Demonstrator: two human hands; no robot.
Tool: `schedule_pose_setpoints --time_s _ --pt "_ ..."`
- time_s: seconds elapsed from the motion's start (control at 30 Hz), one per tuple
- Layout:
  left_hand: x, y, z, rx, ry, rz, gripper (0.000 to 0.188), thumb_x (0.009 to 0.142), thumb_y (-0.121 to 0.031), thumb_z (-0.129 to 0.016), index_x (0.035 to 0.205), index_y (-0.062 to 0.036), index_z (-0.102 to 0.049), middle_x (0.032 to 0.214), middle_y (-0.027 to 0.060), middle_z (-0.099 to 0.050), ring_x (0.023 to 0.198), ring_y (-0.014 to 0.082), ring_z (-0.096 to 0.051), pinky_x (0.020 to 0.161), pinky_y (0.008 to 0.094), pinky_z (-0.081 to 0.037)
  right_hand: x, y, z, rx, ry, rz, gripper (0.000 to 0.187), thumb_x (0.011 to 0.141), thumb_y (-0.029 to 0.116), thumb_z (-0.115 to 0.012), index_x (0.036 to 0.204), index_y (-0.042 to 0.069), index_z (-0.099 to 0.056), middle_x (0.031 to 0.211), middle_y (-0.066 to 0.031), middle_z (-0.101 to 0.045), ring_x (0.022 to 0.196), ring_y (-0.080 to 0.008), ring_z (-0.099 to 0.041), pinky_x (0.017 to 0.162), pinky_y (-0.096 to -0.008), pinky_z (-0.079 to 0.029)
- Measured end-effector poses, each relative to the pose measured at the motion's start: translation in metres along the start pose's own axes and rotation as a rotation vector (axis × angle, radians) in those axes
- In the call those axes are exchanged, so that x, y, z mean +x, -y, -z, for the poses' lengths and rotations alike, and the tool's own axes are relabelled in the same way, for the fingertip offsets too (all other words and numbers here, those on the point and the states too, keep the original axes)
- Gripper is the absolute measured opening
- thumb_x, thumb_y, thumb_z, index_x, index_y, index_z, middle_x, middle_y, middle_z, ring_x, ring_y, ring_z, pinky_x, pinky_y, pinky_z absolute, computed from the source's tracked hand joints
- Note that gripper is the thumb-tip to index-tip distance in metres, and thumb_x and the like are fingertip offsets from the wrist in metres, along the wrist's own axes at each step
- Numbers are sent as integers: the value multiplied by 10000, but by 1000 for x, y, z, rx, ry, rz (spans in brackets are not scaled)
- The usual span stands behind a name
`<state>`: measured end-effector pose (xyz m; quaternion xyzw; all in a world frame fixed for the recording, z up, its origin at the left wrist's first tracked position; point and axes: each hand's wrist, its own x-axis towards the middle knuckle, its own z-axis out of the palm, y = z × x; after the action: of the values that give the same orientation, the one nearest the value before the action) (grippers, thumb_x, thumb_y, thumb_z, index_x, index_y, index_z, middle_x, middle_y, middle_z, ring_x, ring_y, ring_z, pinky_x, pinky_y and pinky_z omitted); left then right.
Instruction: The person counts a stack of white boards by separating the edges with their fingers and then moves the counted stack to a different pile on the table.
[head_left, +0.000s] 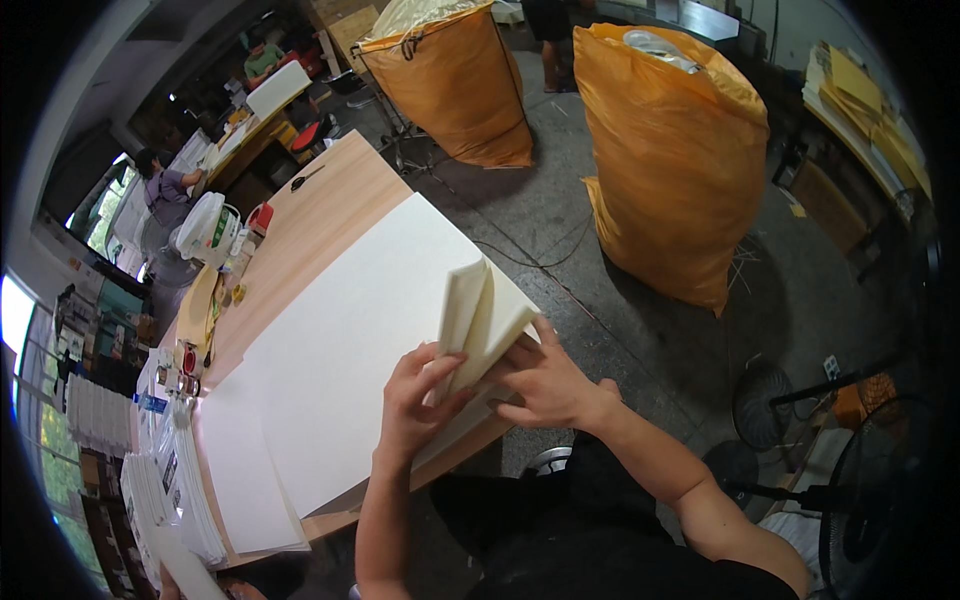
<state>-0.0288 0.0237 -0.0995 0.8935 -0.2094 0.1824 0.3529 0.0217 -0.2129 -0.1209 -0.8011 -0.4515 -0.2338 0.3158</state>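
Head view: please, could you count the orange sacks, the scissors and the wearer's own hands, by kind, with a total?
Orange sacks: 2
Scissors: 1 pair
Wearer's hands: 2
Total: 5

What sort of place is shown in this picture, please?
Probably a workshop: large white sheets cover much of a worktable, two bulging orange sacks stand beyond it, and the left hand and right hand hold a folded off-white piece.

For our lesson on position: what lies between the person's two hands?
The folded cream sheet lies between left hand and right hand, shown in the head view.
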Motion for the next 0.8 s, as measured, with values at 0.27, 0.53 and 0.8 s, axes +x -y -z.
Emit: schedule_pose_setpoints --time_s 0.27,0.53,0.8 --pt "8 -8 -7 348 49 -89 736 747 -124 -889 1421 -86 -597 1330 151 -681 1156 375 -676 1060 492 -537 -8 -3 -5 214 246 -196 359 917 350 -687 1149 81 -734 1318 -164 -646 1383 -332 -509 1257 -608 -107" --pt "14 -1 -12 404 20 -90 582 833 -154 -827 1362 -32 -617 1277 139 -712 1109 351 -693 975 464 -571 -17 -40 23 205 -134 -528 281 979 293 -673 868 35 -678 893 -146 -719 849 -329 -708 757 -440 -561" --pt "14 -4 -6 360 -3 -93 585 885 -21 -701 1436 -201 -621 1394 167 -634 1057 347 -692 896 430 -589 45 -26 46 350 81 -556 367 1017 329 -643 844 9 -599 755 -191 -659 680 -396 -654 662 -480 -522"
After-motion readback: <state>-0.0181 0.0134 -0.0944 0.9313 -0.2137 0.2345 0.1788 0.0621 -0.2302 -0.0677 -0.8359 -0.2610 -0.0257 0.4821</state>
